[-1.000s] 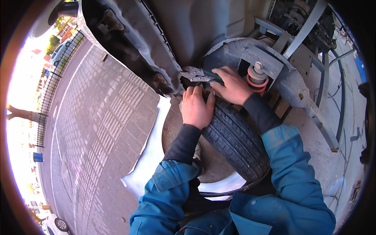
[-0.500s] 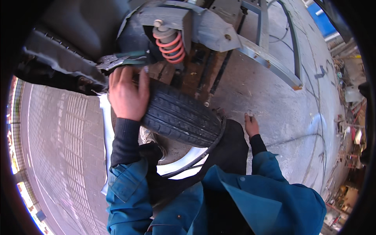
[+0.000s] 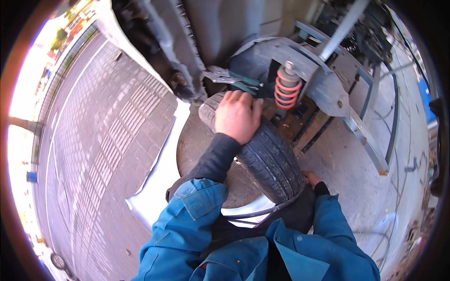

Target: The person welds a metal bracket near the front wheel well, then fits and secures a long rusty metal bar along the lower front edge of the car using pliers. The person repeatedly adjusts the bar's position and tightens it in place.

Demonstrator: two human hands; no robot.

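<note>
A black car tyre (image 3: 274,164) stands upright between my knees, tread toward me. My left hand (image 3: 238,116) lies over the top of its tread, with the fingers curled across the far side. At the tyre's lower right edge is my right hand (image 3: 313,178); its fingers bend against the side wall and are partly hidden. Just beyond my left fingertips, a pair of locking pliers (image 3: 234,79) with green grips sits by the body panel. A red coil spring (image 3: 287,89) on a strut stands past the tyre, to the right of the pliers.
A grey metal frame (image 3: 370,140) juts out at the right, below the bent inner fender (image 3: 323,93). The dark sill (image 3: 171,42) hangs at upper left. A white curved panel (image 3: 164,173) lies left of the tyre. Cables run over the concrete floor at right.
My right hand has come in from the floor side to the tyre's edge. My left hand stays on the tread. The view has turned, so the scene sits further right and the tyre looks steeper.
</note>
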